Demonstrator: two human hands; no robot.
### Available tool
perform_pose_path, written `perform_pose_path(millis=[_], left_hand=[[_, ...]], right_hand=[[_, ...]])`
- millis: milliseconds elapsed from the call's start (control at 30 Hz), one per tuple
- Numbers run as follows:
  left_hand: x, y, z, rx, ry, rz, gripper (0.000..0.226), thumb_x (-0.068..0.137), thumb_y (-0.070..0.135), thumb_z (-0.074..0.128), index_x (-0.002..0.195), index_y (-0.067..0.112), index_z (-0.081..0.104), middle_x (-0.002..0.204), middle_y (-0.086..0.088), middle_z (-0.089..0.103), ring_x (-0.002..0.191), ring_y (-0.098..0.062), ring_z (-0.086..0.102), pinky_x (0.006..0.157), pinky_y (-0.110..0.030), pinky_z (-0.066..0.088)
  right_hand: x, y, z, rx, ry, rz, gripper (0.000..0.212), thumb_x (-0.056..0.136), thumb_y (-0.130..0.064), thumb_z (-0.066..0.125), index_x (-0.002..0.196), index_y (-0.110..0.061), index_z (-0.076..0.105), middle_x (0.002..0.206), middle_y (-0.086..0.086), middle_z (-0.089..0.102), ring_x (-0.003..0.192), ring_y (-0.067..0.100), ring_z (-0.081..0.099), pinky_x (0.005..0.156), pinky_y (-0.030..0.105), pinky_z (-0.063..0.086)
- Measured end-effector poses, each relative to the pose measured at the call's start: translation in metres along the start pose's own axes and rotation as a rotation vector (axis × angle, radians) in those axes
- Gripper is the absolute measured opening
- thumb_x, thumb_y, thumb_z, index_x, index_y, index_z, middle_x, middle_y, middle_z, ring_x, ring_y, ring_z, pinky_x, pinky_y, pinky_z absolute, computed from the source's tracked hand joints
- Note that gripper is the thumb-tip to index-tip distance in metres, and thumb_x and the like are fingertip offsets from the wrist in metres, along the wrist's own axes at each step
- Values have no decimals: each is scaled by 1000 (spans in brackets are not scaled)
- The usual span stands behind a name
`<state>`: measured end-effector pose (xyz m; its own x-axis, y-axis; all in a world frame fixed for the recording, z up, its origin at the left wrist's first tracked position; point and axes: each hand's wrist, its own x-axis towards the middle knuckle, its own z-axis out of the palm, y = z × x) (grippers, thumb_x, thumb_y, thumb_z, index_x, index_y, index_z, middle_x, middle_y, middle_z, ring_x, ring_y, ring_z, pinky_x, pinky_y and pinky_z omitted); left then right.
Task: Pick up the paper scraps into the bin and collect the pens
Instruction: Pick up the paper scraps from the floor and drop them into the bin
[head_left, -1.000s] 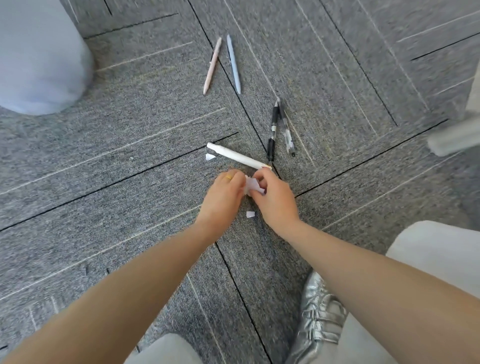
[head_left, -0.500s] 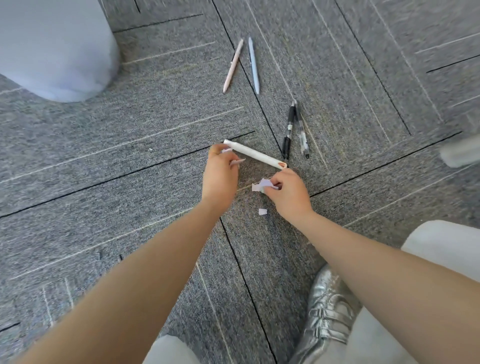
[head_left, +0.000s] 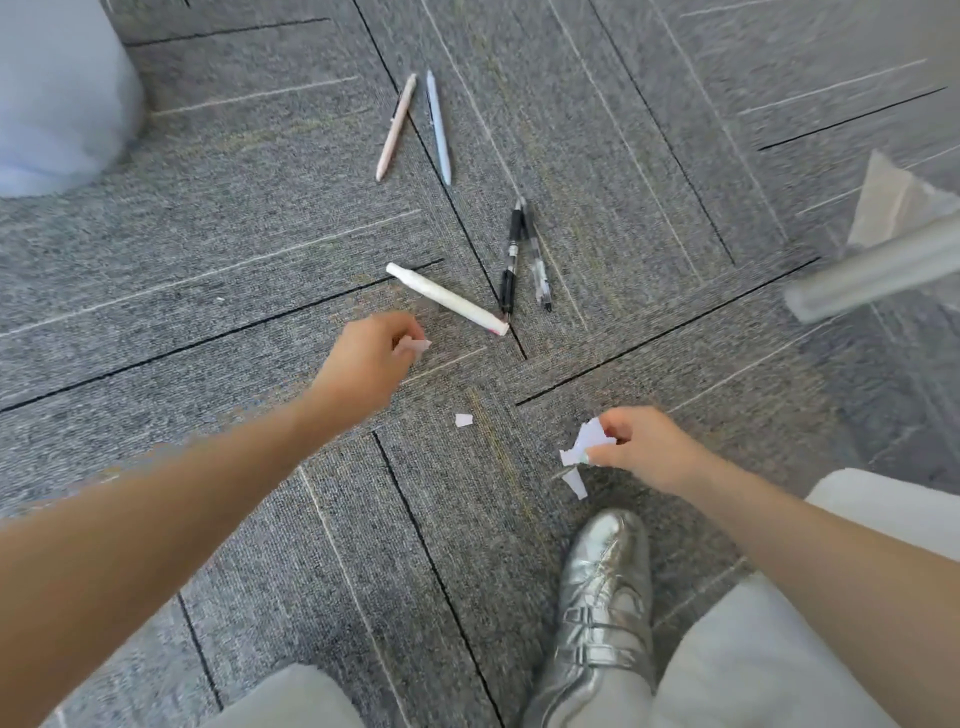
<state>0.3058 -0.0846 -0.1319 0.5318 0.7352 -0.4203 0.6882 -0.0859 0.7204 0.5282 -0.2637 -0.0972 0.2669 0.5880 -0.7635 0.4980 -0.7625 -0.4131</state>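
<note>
Left hand (head_left: 366, 358) is pinched on one paper scrap (head_left: 415, 345); right hand (head_left: 641, 447) is pinched on a bunch of scraps (head_left: 584, 446). A loose scrap (head_left: 463, 420) lies between the fingers, another (head_left: 575, 482) just below the right fingertips, possibly dangling. Gather both before binning. Pens (head_left: 511, 260) lie beyond, untouched.

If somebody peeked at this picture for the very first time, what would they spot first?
Probably the two hands in the middle, each pinching torn white paper: the left hand holds a small scrap, the right hand a bigger bunch. Next, the pens scattered on the grey carpet above them, especially the fat white marker, and the shiny silver shoe at the bottom.
</note>
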Motion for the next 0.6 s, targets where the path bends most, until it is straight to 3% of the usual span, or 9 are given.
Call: perform_pose_path(millis=[67, 133, 200, 300, 367, 433, 533, 600], left_hand=[[-18, 5, 10, 35, -140, 53, 19, 93, 20, 48, 111, 22, 54, 89, 4, 61, 57, -22, 59, 51, -30, 56], [-24, 9, 25, 131, -218, 131, 31, 95, 21, 46, 126, 25, 45, 100, 1, 61, 59, -23, 62, 55, -33, 58], [-23, 8, 38, 263, -225, 187, 37, 95, 16, 46, 131, 24, 41, 112, -3, 62, 71, -20, 65, 66, -36, 59], [-22, 1, 48, 423, -190, 281, 27, 94, 12, 49, 121, 15, 52, 114, -4, 59, 95, -19, 60, 88, -35, 52], [-25, -2, 48, 462, -180, 323, 16, 94, 14, 49, 107, 10, 58, 106, -4, 57, 94, -20, 58, 88, -36, 51], [-27, -2, 46, 447, -166, 338, 13, 94, 14, 48, 99, 9, 59, 101, -4, 57, 88, -18, 58, 85, -34, 52], [-29, 1, 43, 389, -159, 309, 13, 95, 13, 46, 91, 10, 59, 97, -2, 56, 82, -15, 56, 84, -29, 52], [-29, 7, 41, 323, -187, 217, 17, 95, 15, 46, 93, 8, 61, 96, -3, 59, 81, -17, 60, 82, -32, 55]], right_hand=[[-8, 7, 7, 9, -29, 16, 16, 81, -10, 67, 93, -19, 61, 90, -4, 67, 90, 16, 64, 78, 23, 46], [-12, 8, 16, -55, -11, 23, 24, 82, -12, 66, 102, -21, 56, 79, -11, 59, 70, 7, 57, 60, 14, 41], [-13, 9, 28, -191, 85, 48, 24, 84, -19, 65, 103, -26, 51, 75, -13, 52, 58, 4, 47, 51, 19, 36], [-18, 9, 45, -354, 219, 45, 15, 87, -25, 59, 99, -26, 51, 76, -17, 51, 61, 4, 51, 50, 20, 34], [-21, 13, 55, -371, 290, 14, 6, 89, -25, 56, 93, -20, 54, 75, -10, 58, 62, 12, 56, 49, 22, 33], [-24, 15, 59, -366, 315, 19, 10, 91, -23, 53, 82, -18, 53, 64, -7, 54, 52, 11, 50, 46, 22, 30], [-18, 14, 53, -345, 250, 78, 20, 89, -22, 55, 71, -13, 53, 58, -1, 50, 48, 14, 40, 47, 24, 30], [-11, 5, 43, -379, 166, 95, 32, 87, -20, 56, 59, -16, 41, 54, 0, 42, 48, 16, 34, 49, 26, 27]])
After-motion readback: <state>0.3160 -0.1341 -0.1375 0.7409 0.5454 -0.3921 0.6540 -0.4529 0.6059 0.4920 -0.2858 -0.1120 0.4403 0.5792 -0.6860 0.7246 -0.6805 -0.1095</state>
